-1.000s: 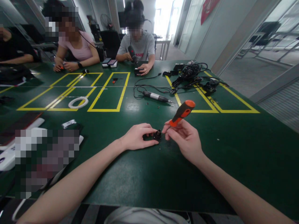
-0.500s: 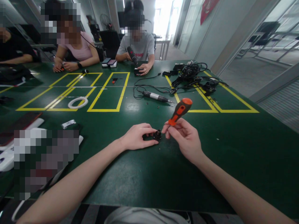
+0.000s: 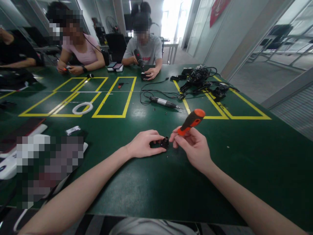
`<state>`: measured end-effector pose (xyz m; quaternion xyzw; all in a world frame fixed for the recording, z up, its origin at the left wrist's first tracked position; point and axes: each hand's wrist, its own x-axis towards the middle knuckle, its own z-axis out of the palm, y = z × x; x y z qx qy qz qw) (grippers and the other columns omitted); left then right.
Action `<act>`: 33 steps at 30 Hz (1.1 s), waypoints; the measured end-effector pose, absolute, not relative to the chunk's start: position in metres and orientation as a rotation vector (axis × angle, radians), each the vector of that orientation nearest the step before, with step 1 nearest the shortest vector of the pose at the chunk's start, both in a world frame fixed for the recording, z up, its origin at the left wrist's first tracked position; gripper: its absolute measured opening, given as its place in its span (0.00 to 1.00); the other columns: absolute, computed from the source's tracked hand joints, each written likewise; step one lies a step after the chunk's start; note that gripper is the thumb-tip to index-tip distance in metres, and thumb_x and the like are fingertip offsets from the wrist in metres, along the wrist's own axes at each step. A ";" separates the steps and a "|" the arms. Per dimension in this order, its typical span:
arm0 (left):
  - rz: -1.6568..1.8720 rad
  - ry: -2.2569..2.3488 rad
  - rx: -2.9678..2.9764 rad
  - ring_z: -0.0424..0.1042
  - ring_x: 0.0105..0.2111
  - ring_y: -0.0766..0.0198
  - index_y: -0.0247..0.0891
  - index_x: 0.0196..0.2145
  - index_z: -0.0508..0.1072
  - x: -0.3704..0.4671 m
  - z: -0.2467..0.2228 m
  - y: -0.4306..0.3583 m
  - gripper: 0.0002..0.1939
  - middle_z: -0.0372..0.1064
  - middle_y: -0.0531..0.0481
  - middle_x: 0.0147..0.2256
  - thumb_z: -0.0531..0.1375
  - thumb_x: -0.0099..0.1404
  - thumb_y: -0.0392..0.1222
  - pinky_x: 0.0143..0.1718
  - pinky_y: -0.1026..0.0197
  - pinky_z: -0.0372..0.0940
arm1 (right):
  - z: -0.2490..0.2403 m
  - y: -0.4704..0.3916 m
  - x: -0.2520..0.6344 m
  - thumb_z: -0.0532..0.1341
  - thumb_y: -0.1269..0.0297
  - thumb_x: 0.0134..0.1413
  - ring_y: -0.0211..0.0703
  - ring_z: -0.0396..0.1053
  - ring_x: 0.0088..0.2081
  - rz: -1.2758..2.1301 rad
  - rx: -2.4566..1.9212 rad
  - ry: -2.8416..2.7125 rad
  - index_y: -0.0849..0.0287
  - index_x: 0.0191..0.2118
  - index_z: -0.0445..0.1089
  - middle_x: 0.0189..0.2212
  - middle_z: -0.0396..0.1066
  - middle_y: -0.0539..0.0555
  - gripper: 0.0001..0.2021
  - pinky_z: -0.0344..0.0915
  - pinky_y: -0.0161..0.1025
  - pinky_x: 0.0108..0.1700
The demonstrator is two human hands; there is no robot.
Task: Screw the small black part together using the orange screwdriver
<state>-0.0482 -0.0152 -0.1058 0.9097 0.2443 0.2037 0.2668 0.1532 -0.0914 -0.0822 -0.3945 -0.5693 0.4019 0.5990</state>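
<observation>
Screwdriver (image 3: pixel 192 121) dipped in right grip (image 3: pixel 175 136), tip seemingly hidden, left grip (image 3: pixel 163 144) pinching black part (image 3: pixel 165 142).

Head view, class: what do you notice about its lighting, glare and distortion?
Head view: the window behind washes out to white; pale glare patches lie on the green tabletop; the left forearm looks stretched towards the corner; pixel blocks mask the left side.

Tabletop (image 3: pixel 127 186) smooth, semi-glossy green (faint scuffs); driver handle (image 3: pixel 192 121) matt plastic-looking.
</observation>
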 end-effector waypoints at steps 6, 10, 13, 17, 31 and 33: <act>0.548 0.651 2.451 0.71 0.35 0.64 0.37 0.43 0.80 -0.048 -0.106 -0.015 0.14 0.74 0.49 0.38 0.66 0.68 0.51 0.36 0.64 0.63 | -0.082 -0.091 0.157 0.70 0.46 0.60 0.38 0.71 0.25 0.913 -0.935 -1.331 0.57 0.35 0.74 0.29 0.76 0.52 0.18 0.74 0.37 0.30; 0.567 0.641 2.452 0.71 0.34 0.65 0.36 0.43 0.80 -0.048 -0.106 -0.015 0.15 0.74 0.48 0.38 0.67 0.67 0.51 0.35 0.64 0.62 | -0.083 -0.090 0.158 0.68 0.46 0.64 0.39 0.72 0.25 0.909 -0.916 -1.361 0.57 0.37 0.76 0.29 0.76 0.53 0.18 0.74 0.38 0.31; 0.562 0.653 2.452 0.71 0.34 0.65 0.37 0.42 0.80 -0.048 -0.106 -0.015 0.15 0.74 0.48 0.38 0.67 0.67 0.51 0.35 0.64 0.62 | -0.083 -0.091 0.155 0.69 0.46 0.61 0.39 0.72 0.25 0.896 -0.913 -1.329 0.57 0.39 0.74 0.29 0.77 0.52 0.17 0.75 0.38 0.31; 0.573 0.642 2.445 0.72 0.35 0.64 0.35 0.44 0.80 -0.048 -0.106 -0.015 0.16 0.74 0.47 0.39 0.67 0.67 0.51 0.36 0.63 0.63 | -0.082 -0.093 0.155 0.73 0.51 0.58 0.39 0.73 0.25 0.880 -0.955 -1.341 0.57 0.34 0.72 0.27 0.76 0.51 0.16 0.75 0.36 0.31; 0.558 0.651 2.455 0.72 0.36 0.64 0.37 0.43 0.80 -0.048 -0.107 -0.014 0.15 0.75 0.48 0.39 0.67 0.67 0.51 0.36 0.63 0.64 | -0.084 -0.092 0.155 0.70 0.49 0.61 0.37 0.71 0.25 0.875 -0.949 -1.347 0.57 0.34 0.73 0.30 0.76 0.52 0.16 0.74 0.36 0.30; 0.557 0.653 2.451 0.72 0.37 0.63 0.37 0.43 0.80 -0.048 -0.107 -0.014 0.15 0.75 0.47 0.40 0.66 0.68 0.52 0.38 0.63 0.64 | -0.081 -0.092 0.156 0.70 0.50 0.61 0.37 0.71 0.26 0.850 -0.945 -1.380 0.57 0.32 0.74 0.29 0.75 0.52 0.16 0.74 0.35 0.30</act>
